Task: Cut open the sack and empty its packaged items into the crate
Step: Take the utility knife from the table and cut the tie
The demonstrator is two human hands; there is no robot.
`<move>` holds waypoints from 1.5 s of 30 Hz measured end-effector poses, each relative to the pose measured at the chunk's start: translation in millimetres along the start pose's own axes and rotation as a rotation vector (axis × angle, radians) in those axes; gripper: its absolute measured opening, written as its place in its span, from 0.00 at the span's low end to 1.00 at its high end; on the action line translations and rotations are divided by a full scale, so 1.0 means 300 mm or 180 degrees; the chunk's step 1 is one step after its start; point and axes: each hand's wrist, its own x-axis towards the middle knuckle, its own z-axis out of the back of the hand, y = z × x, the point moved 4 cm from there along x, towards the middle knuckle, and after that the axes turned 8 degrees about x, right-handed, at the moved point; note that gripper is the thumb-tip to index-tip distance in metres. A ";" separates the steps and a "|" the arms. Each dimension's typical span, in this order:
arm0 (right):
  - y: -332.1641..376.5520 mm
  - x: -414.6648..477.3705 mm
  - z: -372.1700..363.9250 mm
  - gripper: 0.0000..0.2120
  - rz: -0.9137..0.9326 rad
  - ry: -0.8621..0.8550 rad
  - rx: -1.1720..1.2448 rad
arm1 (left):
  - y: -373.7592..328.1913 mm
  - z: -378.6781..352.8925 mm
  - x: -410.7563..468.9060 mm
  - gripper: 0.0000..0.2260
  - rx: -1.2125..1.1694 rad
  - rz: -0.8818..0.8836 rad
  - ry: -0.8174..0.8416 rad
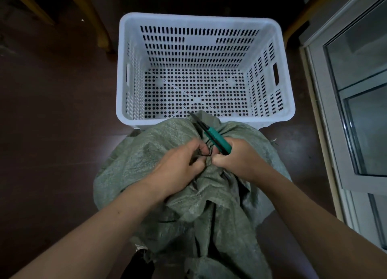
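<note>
A grey-green woven sack (150, 153) stands on the floor just in front of me, its neck bunched and tied with a dark cord. My left hand (178, 165) pinches the cord and the gathered fabric at the neck. My right hand (238, 159) grips green-handled scissors (211, 135), whose dark blades point up and left over the sack's top, and its fingers also press the knot. Beyond the sack sits a white perforated plastic crate (278, 115), with nothing inside. The sack's contents are hidden.
The floor is dark brown. A glass-fronted white cabinet (335, 132) stands along the right side. Yellow wooden legs (100, 27) rise at the back left, and another yellow piece (297, 25) at the back right of the crate.
</note>
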 end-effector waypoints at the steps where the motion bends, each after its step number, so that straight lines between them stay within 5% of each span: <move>1: -0.004 0.000 -0.004 0.10 0.0003 -0.0016 -0.0011 | -0.001 -0.002 0.002 0.06 0.0144 -0.0008 -0.0007; 9: -0.035 -0.001 -0.021 0.07 0.0098 -0.0228 -0.0021 | -0.036 -0.017 0.007 0.11 0.0994 0.0005 -0.0490; 14: -0.032 0.004 -0.005 0.04 0.0163 -0.0234 0.0328 | -0.045 -0.016 0.007 0.04 0.0357 0.0185 -0.0977; 19: -0.012 -0.004 0.015 0.09 0.0322 -0.0134 0.0244 | -0.053 -0.022 -0.008 0.02 -0.0024 0.0177 -0.1019; 32: -0.012 -0.028 0.007 0.03 -0.0010 -0.0319 0.0347 | -0.028 -0.044 -0.020 0.02 -0.0117 0.0447 -0.0694; 39: -0.004 -0.137 0.060 0.19 -0.0276 -0.0019 0.1384 | -0.049 -0.019 0.006 0.03 -0.0488 0.0517 -0.0841; 45: -0.022 -0.202 0.103 0.09 -0.0007 -0.0251 0.0334 | -0.052 -0.019 0.013 0.03 -0.0484 0.0504 -0.0800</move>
